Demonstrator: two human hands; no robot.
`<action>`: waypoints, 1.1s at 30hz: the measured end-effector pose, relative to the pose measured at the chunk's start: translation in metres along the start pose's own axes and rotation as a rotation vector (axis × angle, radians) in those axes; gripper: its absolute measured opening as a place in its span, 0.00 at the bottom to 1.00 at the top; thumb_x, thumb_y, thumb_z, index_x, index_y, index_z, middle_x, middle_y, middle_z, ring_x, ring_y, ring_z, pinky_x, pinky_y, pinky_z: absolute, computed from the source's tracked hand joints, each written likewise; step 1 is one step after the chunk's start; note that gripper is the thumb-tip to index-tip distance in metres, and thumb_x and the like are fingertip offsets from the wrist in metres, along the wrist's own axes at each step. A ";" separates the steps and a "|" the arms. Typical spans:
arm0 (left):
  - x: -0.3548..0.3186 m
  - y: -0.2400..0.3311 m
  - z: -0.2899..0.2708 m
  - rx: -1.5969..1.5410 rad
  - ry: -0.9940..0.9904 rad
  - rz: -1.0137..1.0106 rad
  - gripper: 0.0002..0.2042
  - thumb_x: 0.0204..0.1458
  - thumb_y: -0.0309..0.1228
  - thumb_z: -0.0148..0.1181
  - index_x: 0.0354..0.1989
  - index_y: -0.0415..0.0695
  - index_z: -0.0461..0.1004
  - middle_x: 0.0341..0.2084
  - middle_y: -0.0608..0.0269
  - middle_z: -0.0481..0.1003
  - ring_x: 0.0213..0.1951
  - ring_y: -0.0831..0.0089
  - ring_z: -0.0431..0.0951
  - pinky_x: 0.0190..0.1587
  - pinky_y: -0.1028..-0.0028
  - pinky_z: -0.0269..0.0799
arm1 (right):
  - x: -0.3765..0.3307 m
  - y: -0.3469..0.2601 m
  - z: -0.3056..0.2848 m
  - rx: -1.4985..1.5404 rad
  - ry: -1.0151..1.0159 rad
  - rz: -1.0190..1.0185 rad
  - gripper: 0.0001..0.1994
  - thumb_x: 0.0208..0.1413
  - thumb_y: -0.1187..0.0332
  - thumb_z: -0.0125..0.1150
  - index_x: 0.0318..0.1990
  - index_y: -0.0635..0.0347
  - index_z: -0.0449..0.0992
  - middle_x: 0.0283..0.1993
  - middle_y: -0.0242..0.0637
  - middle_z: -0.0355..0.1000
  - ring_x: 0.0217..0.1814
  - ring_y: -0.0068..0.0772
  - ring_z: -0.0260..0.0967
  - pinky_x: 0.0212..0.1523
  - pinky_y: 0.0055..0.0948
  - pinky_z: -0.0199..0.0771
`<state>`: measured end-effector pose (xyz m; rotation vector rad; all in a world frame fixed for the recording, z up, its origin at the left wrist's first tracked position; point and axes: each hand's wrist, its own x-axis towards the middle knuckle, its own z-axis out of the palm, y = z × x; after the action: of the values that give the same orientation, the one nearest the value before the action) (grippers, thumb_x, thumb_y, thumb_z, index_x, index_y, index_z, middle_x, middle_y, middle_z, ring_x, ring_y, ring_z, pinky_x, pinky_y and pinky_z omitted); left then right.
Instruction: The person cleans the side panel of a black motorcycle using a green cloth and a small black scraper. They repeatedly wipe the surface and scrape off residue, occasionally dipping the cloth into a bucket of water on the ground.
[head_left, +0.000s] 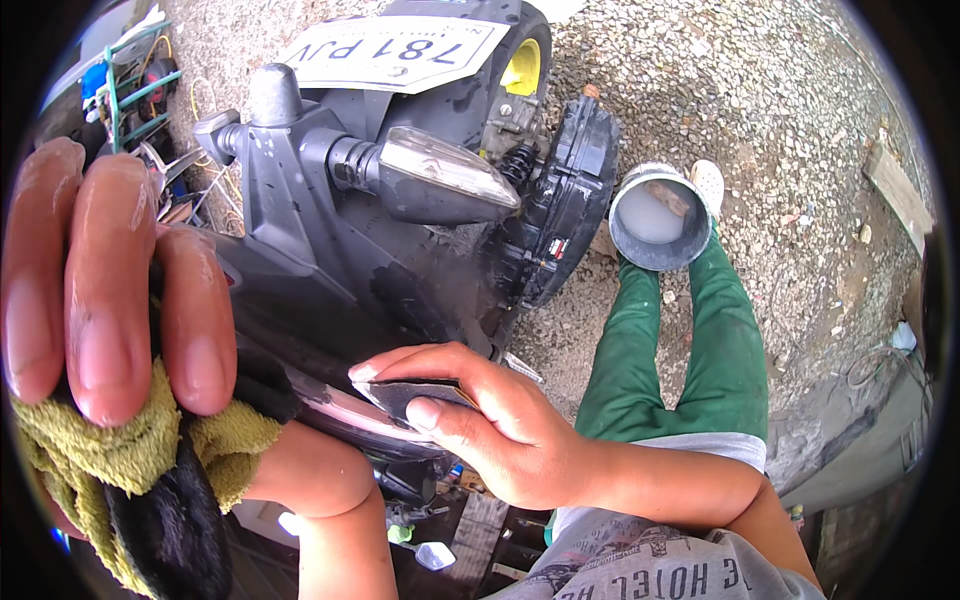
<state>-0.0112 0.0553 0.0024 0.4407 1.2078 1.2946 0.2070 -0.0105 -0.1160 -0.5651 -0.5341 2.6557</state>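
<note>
My left hand (pixel 115 290), wet and very close at the left, has its fingers curled over a yellow-green towel (pixel 75 445). Dark fuzzy material (pixel 180 510) is bunched in with the towel. In my right hand (pixel 515 430), a folded dark piece of sandpaper (pixel 410 393) is pinched between thumb and fingers. The sandpaper lies over a body panel (pixel 350 408) with a pinkish patch, on the black motor scooter (pixel 330 260); whether it touches the panel I cannot tell. Beyond stand the scooter's turn signal (pixel 445 175) and rear tyre (pixel 525 50).
A bucket (pixel 690 252) of cloudy water stands on the gravel (pixel 800 220), close to my feet and green trousers (pixel 720 340). At the far left is a teal metal rack (pixel 145 90). A wooden board (pixel 900 195) lies at the right, and clutter sits below the scooter.
</note>
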 end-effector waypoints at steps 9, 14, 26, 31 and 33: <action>-0.003 -0.005 0.005 -0.029 0.083 0.109 0.10 0.54 0.23 0.62 0.31 0.44 0.64 0.27 0.61 0.68 0.24 0.75 0.69 0.27 0.80 0.68 | 0.011 -0.003 -0.006 0.183 -0.105 0.145 0.13 0.76 0.65 0.48 0.58 0.62 0.69 0.46 0.39 0.76 0.47 0.23 0.69 0.51 0.28 0.70; -0.005 -0.004 0.006 -0.026 0.130 0.218 0.10 0.52 0.23 0.62 0.29 0.44 0.64 0.26 0.62 0.68 0.23 0.77 0.70 0.24 0.82 0.68 | 0.015 -0.010 -0.018 0.106 -0.158 0.271 0.12 0.74 0.66 0.50 0.57 0.63 0.69 0.42 0.44 0.77 0.41 0.30 0.72 0.46 0.28 0.71; -0.010 -0.007 0.007 -0.049 0.179 0.464 0.08 0.52 0.22 0.60 0.28 0.44 0.65 0.25 0.63 0.67 0.23 0.80 0.71 0.22 0.85 0.68 | 0.020 0.013 -0.015 -0.194 -0.083 -0.017 0.12 0.61 0.79 0.63 0.52 0.62 0.77 0.45 0.41 0.76 0.42 0.39 0.78 0.43 0.34 0.78; -0.010 -0.009 0.006 -0.066 0.183 0.491 0.07 0.53 0.21 0.59 0.29 0.44 0.65 0.26 0.62 0.67 0.23 0.80 0.71 0.23 0.86 0.68 | 0.023 0.012 -0.013 -0.241 -0.069 -0.041 0.14 0.58 0.80 0.64 0.51 0.61 0.77 0.46 0.40 0.75 0.42 0.42 0.77 0.42 0.35 0.78; -0.013 -0.008 0.005 -0.068 0.192 0.513 0.07 0.54 0.21 0.58 0.29 0.44 0.65 0.26 0.62 0.67 0.23 0.81 0.71 0.23 0.87 0.68 | 0.023 0.012 -0.010 -0.274 -0.070 -0.043 0.15 0.57 0.80 0.65 0.52 0.61 0.77 0.46 0.40 0.75 0.42 0.42 0.77 0.42 0.36 0.77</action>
<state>-0.0009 0.0433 0.0036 0.6125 1.2491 1.8457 0.1886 -0.0079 -0.1364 -0.5314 -0.9297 2.5864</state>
